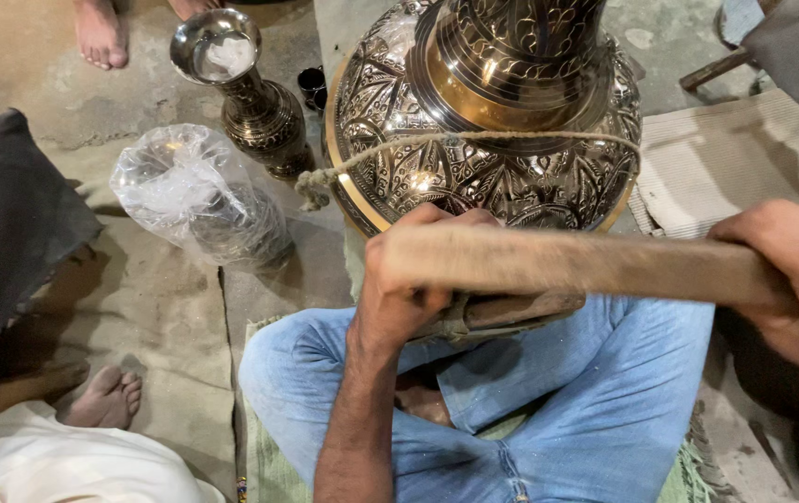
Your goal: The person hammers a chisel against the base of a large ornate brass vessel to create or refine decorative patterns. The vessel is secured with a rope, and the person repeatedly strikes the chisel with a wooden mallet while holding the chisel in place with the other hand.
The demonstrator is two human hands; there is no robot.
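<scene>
A large engraved brass vase (pixel 474 140) stands in front of my crossed legs, with a rope (pixel 390 154) looped around its belly. My left hand (pixel 409 279) is closed at the vase's base, on something I cannot make out. My right hand (pixel 791 270) grips the right end of a long wooden stick (pixel 567 263) that lies crosswise, blurred, in front of the vase and over my left hand.
A smaller brass vase (pixel 250 93) stands at the back left, with a clear plastic bag (pixel 185 196) holding another dark piece in front of it. Other people's bare feet (pixel 106 396) show at the left and at the top. A folded mat (pixel 735 158) lies at the right.
</scene>
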